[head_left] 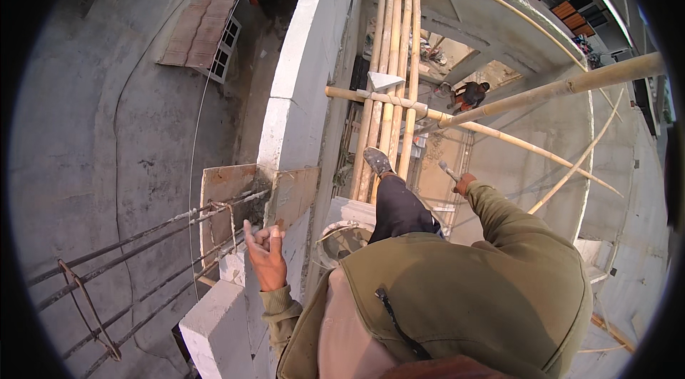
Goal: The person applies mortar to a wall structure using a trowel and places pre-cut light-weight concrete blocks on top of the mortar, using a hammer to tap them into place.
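Hands of a person, viewed from above beside a high wall. The left hand is half uncurled with one finger raised, and has no visible hold on anything; whether it touches the steel bars beside it cannot be told. These bars run outward to its left, through a metal loop. Just beyond its fingers stands a flat board; white blocks lie below it. The right hand, well apart, is wrapped around a short tool, its kind too small to tell. Between the hands, a shoe rests on bamboo poles. Beyond the right hand, another person is visible lower down.
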